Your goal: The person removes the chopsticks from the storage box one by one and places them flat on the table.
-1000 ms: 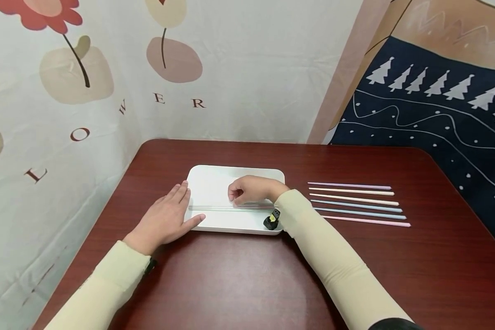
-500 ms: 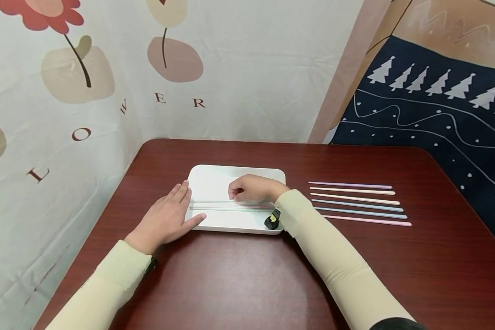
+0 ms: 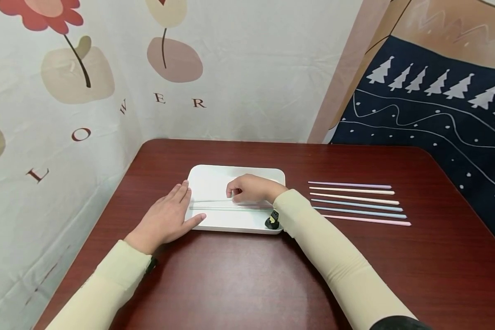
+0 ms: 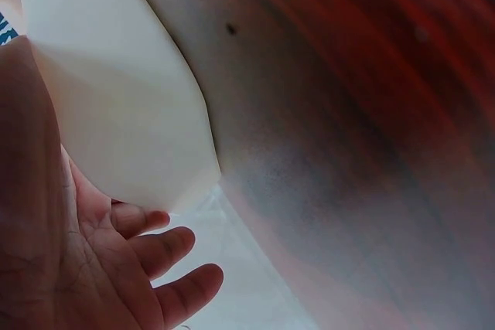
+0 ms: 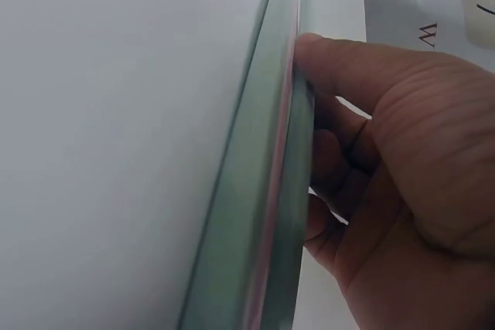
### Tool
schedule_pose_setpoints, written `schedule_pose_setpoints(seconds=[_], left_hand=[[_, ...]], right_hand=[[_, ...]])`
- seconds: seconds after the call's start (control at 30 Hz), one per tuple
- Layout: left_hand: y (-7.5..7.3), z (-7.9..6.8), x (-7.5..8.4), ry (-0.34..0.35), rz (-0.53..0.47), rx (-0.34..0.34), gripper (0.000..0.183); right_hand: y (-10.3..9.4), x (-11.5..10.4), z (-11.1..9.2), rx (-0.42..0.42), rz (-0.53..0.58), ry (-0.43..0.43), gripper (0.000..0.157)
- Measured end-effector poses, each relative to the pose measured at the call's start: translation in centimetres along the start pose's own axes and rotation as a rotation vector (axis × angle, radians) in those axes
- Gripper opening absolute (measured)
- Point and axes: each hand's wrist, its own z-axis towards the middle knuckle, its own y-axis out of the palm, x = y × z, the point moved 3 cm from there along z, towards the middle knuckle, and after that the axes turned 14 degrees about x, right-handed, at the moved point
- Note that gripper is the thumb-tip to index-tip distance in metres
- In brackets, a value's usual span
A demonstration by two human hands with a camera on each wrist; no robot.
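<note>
My left hand (image 3: 166, 217) lies with fingers straight along the left end of a white tray (image 3: 216, 181). In the left wrist view its fingers (image 4: 188, 297) reach past the tray's pale wall (image 4: 116, 98). Over the middle of the tray, my right hand (image 3: 252, 189) has its fingers curled down. The right wrist view has the thumb and fingers of that hand pinching a green chopstick (image 5: 298, 191). Beside it run a pink strip (image 5: 271, 229) and another green chopstick (image 5: 224, 229). In the head view, green lines (image 3: 214, 208) cross the tray lengthwise, partly hidden by my right hand.
Several pastel chopsticks (image 3: 354, 197) in purple, cream, blue and pink lie side by side on the dark red table (image 3: 247, 275), right of the tray. A pale printed curtain (image 3: 251, 68) hangs behind, with a dark tree-patterned cloth (image 3: 429, 105) at the right.
A chopstick line in the tray has shifted away from the others toward the far side. My right hand has moved slightly left; my left hand has stayed in place.
</note>
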Motion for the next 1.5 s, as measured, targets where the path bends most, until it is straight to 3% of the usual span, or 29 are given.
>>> schedule_pose_setpoints(seconds=[0.5, 1.07, 1.5], left_hand=[[-0.2, 0.2, -0.1, 0.001, 0.008, 0.001, 0.093], [0.1, 0.0, 0.0, -0.005, -0.002, -0.007, 0.093], [-0.1, -0.1, 0.0, -0.006, 0.006, -0.007, 0.093]], right_hand=[[-0.5, -0.1, -0.1, 0.021, -0.001, 0.012, 0.016], [-1.4, -0.4, -0.8, 0.053, -0.082, -0.005, 0.014], [-3.5, -1.5, -1.7, 0.113, -0.064, -0.071, 0.014]])
